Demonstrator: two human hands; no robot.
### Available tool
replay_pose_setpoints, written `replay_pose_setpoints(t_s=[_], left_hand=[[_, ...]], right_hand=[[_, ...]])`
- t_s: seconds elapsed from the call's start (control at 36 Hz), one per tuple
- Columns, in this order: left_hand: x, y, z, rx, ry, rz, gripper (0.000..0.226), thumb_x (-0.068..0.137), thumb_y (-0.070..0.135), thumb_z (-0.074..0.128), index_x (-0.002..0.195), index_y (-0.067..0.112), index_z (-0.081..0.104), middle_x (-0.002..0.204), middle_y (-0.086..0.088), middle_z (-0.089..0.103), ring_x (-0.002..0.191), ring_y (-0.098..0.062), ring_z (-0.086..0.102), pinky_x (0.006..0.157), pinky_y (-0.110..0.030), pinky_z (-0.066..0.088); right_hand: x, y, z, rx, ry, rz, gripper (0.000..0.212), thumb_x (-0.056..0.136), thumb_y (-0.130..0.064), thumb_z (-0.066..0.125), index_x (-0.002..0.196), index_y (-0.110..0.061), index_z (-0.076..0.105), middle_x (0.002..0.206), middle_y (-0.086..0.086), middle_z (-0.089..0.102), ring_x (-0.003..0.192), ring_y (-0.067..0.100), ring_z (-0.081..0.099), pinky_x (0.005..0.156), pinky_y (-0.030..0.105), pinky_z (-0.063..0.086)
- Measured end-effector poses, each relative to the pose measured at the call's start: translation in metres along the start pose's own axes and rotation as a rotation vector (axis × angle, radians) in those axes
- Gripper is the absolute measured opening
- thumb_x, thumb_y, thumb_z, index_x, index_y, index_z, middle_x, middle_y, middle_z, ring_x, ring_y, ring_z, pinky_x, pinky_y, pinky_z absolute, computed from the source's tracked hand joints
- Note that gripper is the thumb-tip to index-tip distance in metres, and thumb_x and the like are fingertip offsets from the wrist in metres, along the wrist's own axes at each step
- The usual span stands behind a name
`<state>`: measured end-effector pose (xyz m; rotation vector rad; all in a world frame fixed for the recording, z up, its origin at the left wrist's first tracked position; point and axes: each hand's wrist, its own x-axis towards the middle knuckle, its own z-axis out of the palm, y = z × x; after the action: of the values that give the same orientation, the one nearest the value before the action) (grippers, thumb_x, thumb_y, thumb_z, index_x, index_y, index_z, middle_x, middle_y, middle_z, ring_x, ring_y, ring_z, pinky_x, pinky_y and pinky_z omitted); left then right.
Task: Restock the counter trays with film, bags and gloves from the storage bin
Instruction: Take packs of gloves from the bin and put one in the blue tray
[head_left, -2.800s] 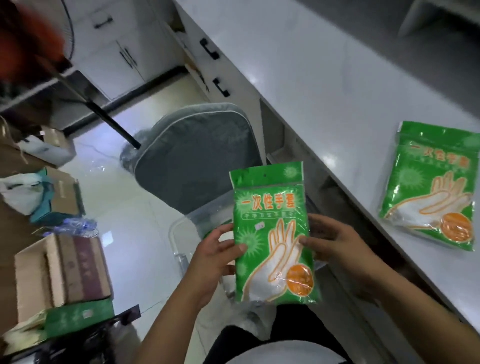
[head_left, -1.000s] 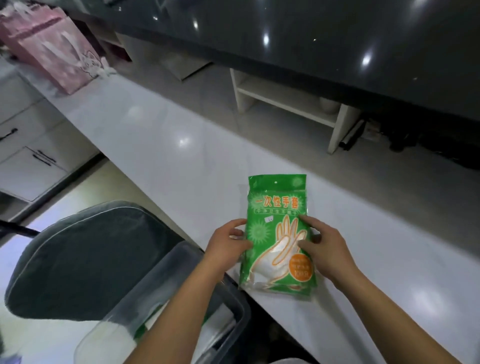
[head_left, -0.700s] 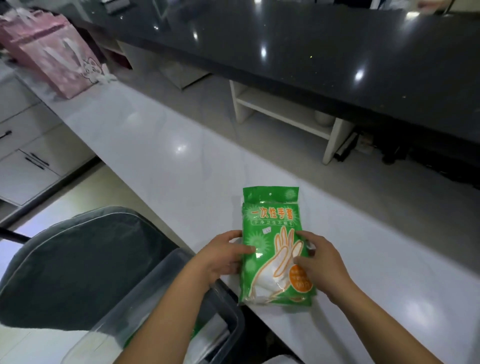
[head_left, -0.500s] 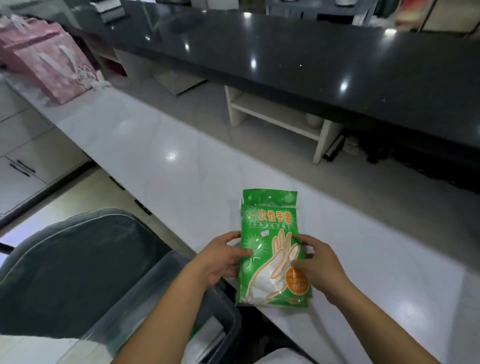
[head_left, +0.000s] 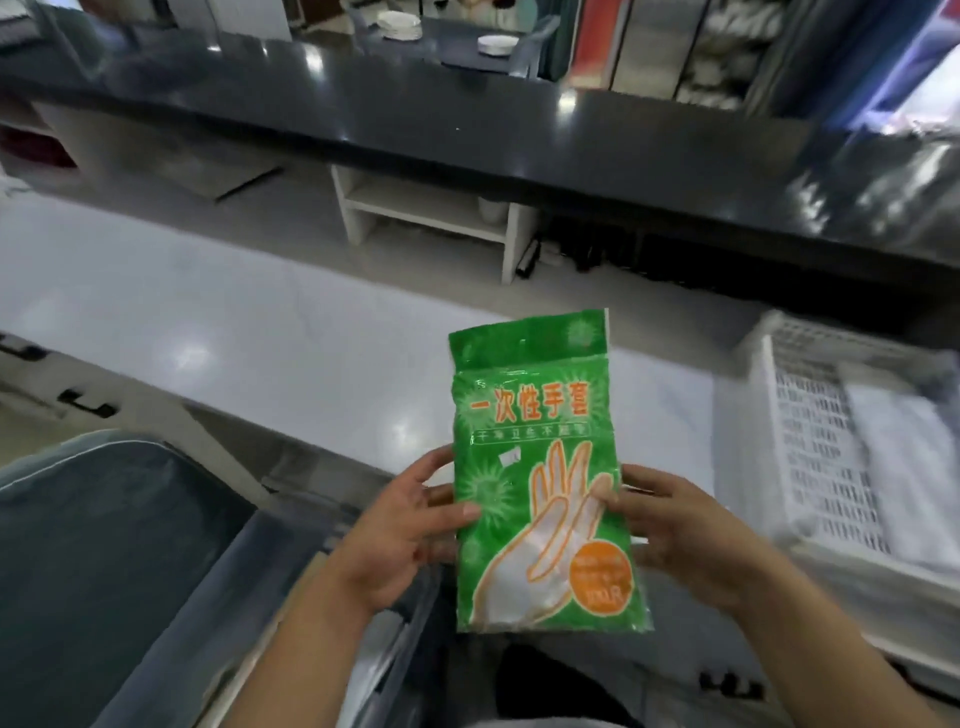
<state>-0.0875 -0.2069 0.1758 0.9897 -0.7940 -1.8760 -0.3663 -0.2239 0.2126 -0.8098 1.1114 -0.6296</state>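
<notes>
Holding a green plastic pack of disposable gloves (head_left: 540, 478) nearly upright in the air, one hand on each side of its lower half. Front of the pack faces the camera: orange characters, a white hand outlined in orange, and a round orange label at the lower right corner.

Left hand (head_left: 400, 540) pinches the left edge. Its thumb lies flat across the front and the other fingers curl round behind.

Right hand (head_left: 685, 540) pinches the right edge in the same way. Its thumb tip sits on the front beside the printed hand. The rest of its fingers are behind the pack and mostly hidden.

The pack touches no surface. It hangs over the near edge of the glossy white counter (head_left: 234, 322), its top above the countertop and its bottom above the person's dark-clothed lap.

White perforated plastic tray (head_left: 810, 457) stands on the counter to the right, near the right hand but apart from it. It is blurred; something pale lies inside, and I cannot tell what.

Clear plastic storage bin (head_left: 332, 597) sits low beside the counter, its rim beneath the left forearm. Dark grey padded chair (head_left: 104, 561) is just left of the bin.

Farther back, a long black glossy countertop (head_left: 467, 119) runs across the view, with a white open shelf unit (head_left: 426, 208) beneath it. Stacked white plates (head_left: 400, 23) rest on a table beyond.
</notes>
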Motion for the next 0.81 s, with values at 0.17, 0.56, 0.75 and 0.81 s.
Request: replay_pose_setpoints(t_s=[0.17,0.56,0.75,0.81], left_hand=[[-0.018,-0.047,0.033,-0.039,-0.201,-0.086,0.064,0.067,0.007,0.085,0.124,0.029,0.064,0.118,-0.014,0.07,0.1,-0.028,0.071,0.067,-0.037,0.061],[-0.049,-0.107,0.141,0.017,-0.397,-0.183,0.072,0.067,-0.001,0.085,0.131,0.023,0.061,0.124,-0.027,0.065,0.102,-0.04,0.069,0.072,-0.043,0.062],[-0.041,-0.137,0.241,0.118,-0.337,-0.127,0.067,0.073,-0.01,0.071,0.133,0.019,0.059,0.123,-0.023,0.067,0.105,-0.038,0.068,0.08,-0.049,0.059],[-0.038,-0.15,0.274,0.154,-0.303,-0.102,0.07,0.069,-0.006,0.075,0.132,0.022,0.06,0.123,-0.019,0.068,0.106,-0.039,0.068,0.081,-0.05,0.057]], right_hand=[[-0.093,0.045,-0.002,0.045,0.225,-0.048,0.036,0.071,-0.005,0.075,0.107,-0.008,0.073,0.107,0.017,0.074,0.084,0.027,0.074,0.061,0.033,0.058],[-0.223,0.088,-0.058,0.066,0.353,0.025,0.033,0.077,-0.014,0.076,0.11,-0.012,0.073,0.117,0.019,0.071,0.107,0.04,0.065,0.098,0.056,0.047],[-0.278,0.089,-0.139,0.088,0.427,-0.092,0.022,0.076,-0.013,0.076,0.098,-0.013,0.077,0.108,0.018,0.074,0.096,0.036,0.071,0.084,0.05,0.052],[-0.298,0.091,-0.168,0.071,0.438,-0.127,0.02,0.074,-0.012,0.076,0.093,-0.014,0.078,0.106,0.016,0.075,0.097,0.035,0.072,0.088,0.053,0.054]])
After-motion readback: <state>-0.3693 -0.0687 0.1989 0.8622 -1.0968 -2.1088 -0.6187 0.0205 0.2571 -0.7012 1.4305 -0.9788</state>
